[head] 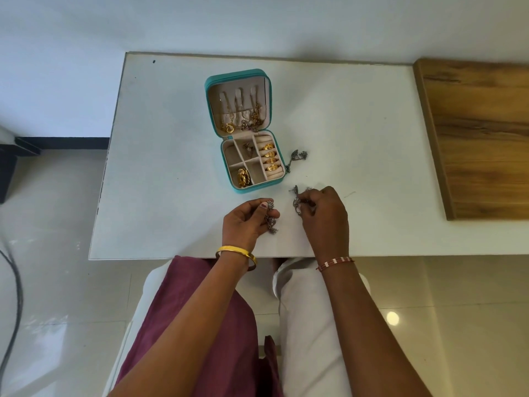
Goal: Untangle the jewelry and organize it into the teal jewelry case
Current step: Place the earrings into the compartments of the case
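Note:
The teal jewelry case lies open on the white table. Gold chains hang in its lid, gold rings sit in the right slots and a gold piece fills the front left compartment. My left hand pinches a silver earring whose chains dangle below the fingers. My right hand grips another silver earring by the table's near edge. A third silver earring lies loose just right of the case.
A wooden board covers the table's right side. The table's near edge runs just behind my wrists. A dark cable trails on the floor at the left.

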`<move>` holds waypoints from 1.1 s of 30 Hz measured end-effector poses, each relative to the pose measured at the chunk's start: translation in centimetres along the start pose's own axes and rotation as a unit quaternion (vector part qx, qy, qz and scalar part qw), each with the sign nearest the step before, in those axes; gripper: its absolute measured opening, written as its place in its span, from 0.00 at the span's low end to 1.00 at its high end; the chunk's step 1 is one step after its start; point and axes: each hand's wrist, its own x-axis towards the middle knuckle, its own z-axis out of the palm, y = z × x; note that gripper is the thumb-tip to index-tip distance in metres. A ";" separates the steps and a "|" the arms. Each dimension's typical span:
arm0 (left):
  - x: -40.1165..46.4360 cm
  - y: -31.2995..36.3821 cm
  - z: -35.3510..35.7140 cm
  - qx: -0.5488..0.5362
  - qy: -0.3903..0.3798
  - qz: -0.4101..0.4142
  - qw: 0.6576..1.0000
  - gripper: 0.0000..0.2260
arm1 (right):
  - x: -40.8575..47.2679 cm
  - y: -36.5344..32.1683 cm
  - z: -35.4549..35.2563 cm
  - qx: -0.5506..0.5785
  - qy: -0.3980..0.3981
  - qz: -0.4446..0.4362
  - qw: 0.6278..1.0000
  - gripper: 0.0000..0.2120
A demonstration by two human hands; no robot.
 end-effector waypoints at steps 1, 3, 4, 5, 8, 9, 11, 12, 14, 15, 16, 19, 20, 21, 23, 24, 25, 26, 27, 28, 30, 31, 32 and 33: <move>0.0 0.0 -0.1 -0.010 -0.002 -0.006 1.000 0.07 | 0.0 0.0 0.0 0.003 0.001 0.006 1.000 0.10; 0.1 0.1 -0.1 -0.022 -0.005 -0.012 1.000 0.07 | 0.1 0.0 -0.2 0.011 0.003 0.019 1.000 0.12; 0.1 0.1 -0.1 -0.023 -0.006 -0.013 1.000 0.07 | 0.1 0.0 -0.2 0.015 0.004 0.025 1.000 0.12; 0.1 0.1 -0.1 -0.022 -0.007 -0.012 1.000 0.07 | 0.1 0.0 -0.3 0.018 0.006 0.029 0.999 0.12; 0.1 0.0 -0.2 -0.019 -0.007 -0.009 1.000 0.07 | 0.1 0.2 -0.4 0.019 0.007 0.021 1.000 0.11; 0.1 0.0 -0.2 -0.019 -0.007 -0.009 1.000 0.07 | 0.1 0.2 -0.4 0.022 0.010 0.015 1.000 0.10; 0.1 0.0 -0.2 -0.020 -0.007 -0.009 1.000 0.07 | 0.0 0.1 -0.4 0.046 0.022 -0.001 0.999 0.09; 0.1 0.0 -0.2 -0.021 -0.008 -0.009 1.000 0.07 | 0.0 0.0 -0.4 0.062 0.028 -0.007 0.998 0.08; 0.1 0.0 -0.2 -0.023 -0.008 -0.010 1.000 0.07 | -0.1 -0.2 -0.4 0.089 0.041 -0.015 0.995 0.08; 0.1 0.0 -0.2 -0.026 -0.008 -0.012 1.000 0.07 | -0.2 -0.3 -0.4 0.105 0.052 -0.021 0.993 0.08; 0.2 0.0 -0.3 -0.031 -0.008 -0.016 0.999 0.07 | -0.2 -0.4 -0.5 0.121 0.068 -0.030 0.990 0.07; 0.3 0.0 -0.5 -0.064 -0.007 -0.036 0.997 0.07 | -0.3 -0.6 -1.0 0.167 0.128 -0.045 0.977 0.06; 0.3 0.1 -0.5 -0.070 -0.006 -0.041 0.997 0.07 | -0.2 -0.7 -1.1 0.180 0.147 -0.044 0.971 0.06; 0.4 0.1 -0.5 -0.072 -0.006 -0.044 0.996 0.07 | -0.2 -0.8 -1.2 0.193 0.163 -0.042 0.967 0.07; 0.4 0.1 -0.5 -0.074 -0.008 -0.047 0.996 0.07 | -0.2 -1.0 -1.5 0.215 0.185 -0.037 0.958 0.07; 0.4 0.1 -0.5 -0.076 -0.009 -0.048 0.996 0.07 | -0.2 -1.1 -1.6 0.223 0.194 -0.034 0.955 0.07; 0.4 0.1 -0.5 -0.079 -0.010 -0.049 0.996 0.08 | -0.2 -1.1 -1.8 0.231 0.206 -0.033 0.950 0.07; 0.4 0.1 -0.6 -0.082 -0.010 -0.049 0.995 0.07 | -0.2 -1.2 -2.0 0.241 0.218 -0.034 0.945 0.07; 0.4 0.1 -0.6 -0.082 -0.011 -0.048 0.995 0.07 | -0.1 -1.3 -2.1 0.255 0.227 -0.035 0.939 0.07; 0.4 0.1 -0.6 -0.082 -0.012 -0.047 0.995 0.07 | -0.1 -1.4 -2.2 0.268 0.232 -0.034 0.934 0.07; 0.4 0.1 -0.7 -0.081 -0.011 -0.046 0.996 0.07 | -0.2 -1.7 -2.3 0.286 0.234 -0.026 0.929 0.08; 0.3 0.1 -0.6 -0.081 -0.011 -0.046 0.996 0.07 | -0.3 -1.9 -2.5 0.298 0.237 -0.023 0.924 0.08; 0.3 0.1 -0.6 -0.081 -0.012 -0.045 0.996 0.07 | -0.4 -2.2 -2.7 0.317 0.241 -0.023 0.917 0.08; 0.3 0.1 -0.6 -0.080 -0.012 -0.045 0.996 0.07 | -0.5 -2.5 -3.0 0.340 0.247 -0.028 0.907 0.06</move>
